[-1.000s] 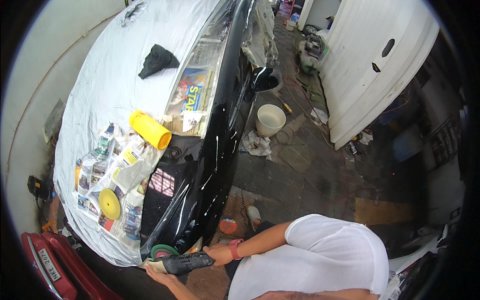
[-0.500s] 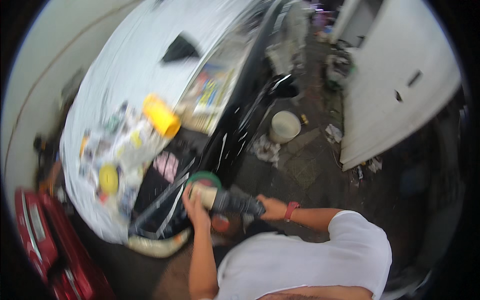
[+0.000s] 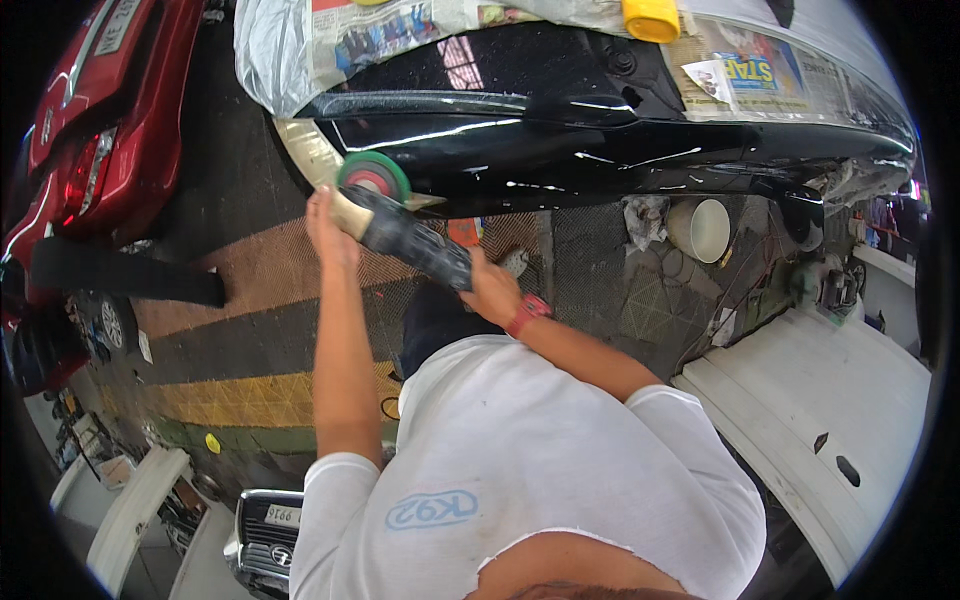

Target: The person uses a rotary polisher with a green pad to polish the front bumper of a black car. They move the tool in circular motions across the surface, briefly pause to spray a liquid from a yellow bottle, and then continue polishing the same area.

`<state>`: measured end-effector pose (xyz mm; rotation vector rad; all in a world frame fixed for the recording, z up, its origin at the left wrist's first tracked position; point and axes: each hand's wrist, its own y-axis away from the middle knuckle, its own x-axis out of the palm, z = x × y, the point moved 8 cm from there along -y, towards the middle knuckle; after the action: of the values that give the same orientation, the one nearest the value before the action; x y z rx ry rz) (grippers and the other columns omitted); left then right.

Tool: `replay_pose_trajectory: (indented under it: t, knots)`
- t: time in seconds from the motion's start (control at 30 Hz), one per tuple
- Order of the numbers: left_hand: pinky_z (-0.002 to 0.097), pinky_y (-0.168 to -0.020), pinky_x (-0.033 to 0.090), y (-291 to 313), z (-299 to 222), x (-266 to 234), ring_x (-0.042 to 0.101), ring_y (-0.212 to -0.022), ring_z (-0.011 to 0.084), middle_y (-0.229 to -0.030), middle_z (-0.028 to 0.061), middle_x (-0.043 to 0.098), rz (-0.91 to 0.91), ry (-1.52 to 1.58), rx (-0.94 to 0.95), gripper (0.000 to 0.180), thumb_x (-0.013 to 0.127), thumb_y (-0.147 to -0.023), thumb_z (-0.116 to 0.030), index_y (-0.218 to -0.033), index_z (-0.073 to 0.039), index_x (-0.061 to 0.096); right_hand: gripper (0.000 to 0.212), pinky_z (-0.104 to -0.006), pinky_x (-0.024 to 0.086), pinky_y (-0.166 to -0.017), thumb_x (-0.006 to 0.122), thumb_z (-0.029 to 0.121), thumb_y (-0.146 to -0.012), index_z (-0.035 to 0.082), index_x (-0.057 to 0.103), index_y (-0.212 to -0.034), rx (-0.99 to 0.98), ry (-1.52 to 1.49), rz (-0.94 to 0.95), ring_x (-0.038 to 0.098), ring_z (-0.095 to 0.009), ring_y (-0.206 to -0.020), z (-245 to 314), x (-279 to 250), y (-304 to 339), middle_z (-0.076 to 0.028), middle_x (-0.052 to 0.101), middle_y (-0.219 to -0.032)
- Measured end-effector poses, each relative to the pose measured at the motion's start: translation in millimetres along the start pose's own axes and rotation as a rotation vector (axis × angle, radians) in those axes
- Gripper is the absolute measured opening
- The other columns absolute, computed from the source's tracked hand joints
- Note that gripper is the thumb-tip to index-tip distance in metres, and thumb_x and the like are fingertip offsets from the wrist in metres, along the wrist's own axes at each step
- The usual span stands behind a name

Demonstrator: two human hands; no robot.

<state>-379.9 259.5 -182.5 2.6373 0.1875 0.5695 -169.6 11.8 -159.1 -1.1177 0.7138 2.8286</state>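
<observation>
The black car panel (image 3: 480,155) looks glossy — the polisher (image 3: 425,250) dull dark plastic, the newspaper (image 3: 388,45) matt.

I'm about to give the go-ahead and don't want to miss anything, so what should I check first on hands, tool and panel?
1. Right hand gripping the polisher by its rear end: ok.
2. Left hand on the beige front end: ok; whether its fingers wrap fully around: cannot tell.
3. Green pad touching the black car panel: cannot tell from this angle.
4. Panel free of white streaks: not ok, several show.
5. Pad clear of the newspaper: ok, they are apart.
6. Polisher switched off: cannot tell.
</observation>
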Motion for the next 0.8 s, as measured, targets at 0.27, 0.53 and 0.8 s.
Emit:
replay_pose_trajectory:
  t: [0.27, 0.53, 0.8]
  knots:
    - [0.0386, -0.102, 0.054, 10, 1, -3, 0.066, -0.112, 0.0208, -0.12, 0.0085, 0.067, -0.023, -0.031, -0.033, 0.031, 0.069, -0.105, -0.026, -0.127, -0.004, 0.063, 0.07, -0.0542, 0.059, -0.075, 0.088, 0.019, -0.078, 0.0, 0.045, -0.131, -0.034, 0.091, 0.0, 0.074, -0.046, -0.087, 6, -26, -5, -0.026, 0.074, -0.092]
    - [0.0358, -0.113, 0.045, 183, 90, 161, 0.055, -0.129, 0.0191, -0.136, 0.0081, 0.058, 0.455, -0.047, -0.203, 0.047, 0.072, -0.101, -0.016, -0.144, -0.008, 0.054, 0.063, -0.054, 0.058, -0.084, 0.081, 0.009, -0.081, 0.011, 0.052, -0.136, 0.168, 0.123, -0.222, 0.071, -0.05, -0.103, -165, -151, 103, -0.026, 0.074, -0.109]
    - [0.0341, -0.112, 0.044, 188, 115, 133, 0.055, -0.128, 0.0182, -0.134, 0.0064, 0.057, 0.352, -0.164, -0.236, 0.047, 0.075, -0.099, -0.014, -0.141, -0.011, 0.054, 0.063, -0.0542, 0.057, -0.084, 0.081, 0.007, -0.08, 0.012, 0.053, -0.136, 0.1, 0.138, -0.181, 0.071, -0.049, -0.104, -202, -133, 88, -0.024, 0.074, -0.108]
